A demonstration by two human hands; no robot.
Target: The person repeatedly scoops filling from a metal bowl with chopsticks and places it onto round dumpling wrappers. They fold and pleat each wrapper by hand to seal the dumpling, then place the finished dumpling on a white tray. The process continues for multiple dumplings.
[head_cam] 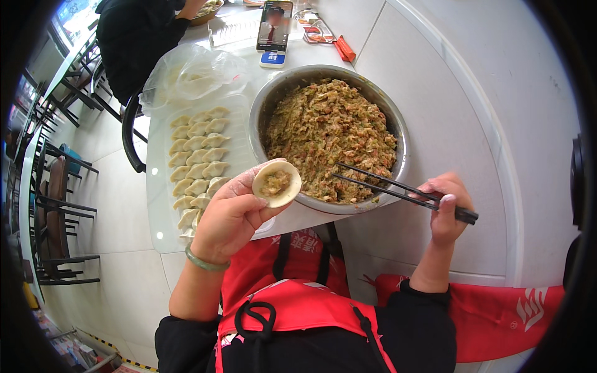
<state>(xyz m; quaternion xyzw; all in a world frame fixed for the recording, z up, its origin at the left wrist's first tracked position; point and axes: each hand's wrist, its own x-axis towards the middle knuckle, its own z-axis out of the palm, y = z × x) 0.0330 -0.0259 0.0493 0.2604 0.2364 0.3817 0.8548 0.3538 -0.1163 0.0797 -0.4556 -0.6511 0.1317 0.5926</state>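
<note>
On the fingers of my left hand (238,207) lies a round dough wrapper (290,190), held by the thumb, with a small lump of filling (275,182) at its middle. My right hand (447,205) grips a pair of black chopsticks (389,184), whose tips touch the chopped filling (331,126) in a large steel bowl (402,154). Left of the bowl, folded dumplings (197,156) stand in rows on a clear plastic tray (240,121). My left hand partly hides the nearest ones.
A clear plastic bag (186,74) holding pale dough pieces lies beyond the dumplings. A phone (274,28) stands at the back, near a red packet (344,49). A person in black (135,42) sits at the far left. The wall (447,116) borders the table's right side.
</note>
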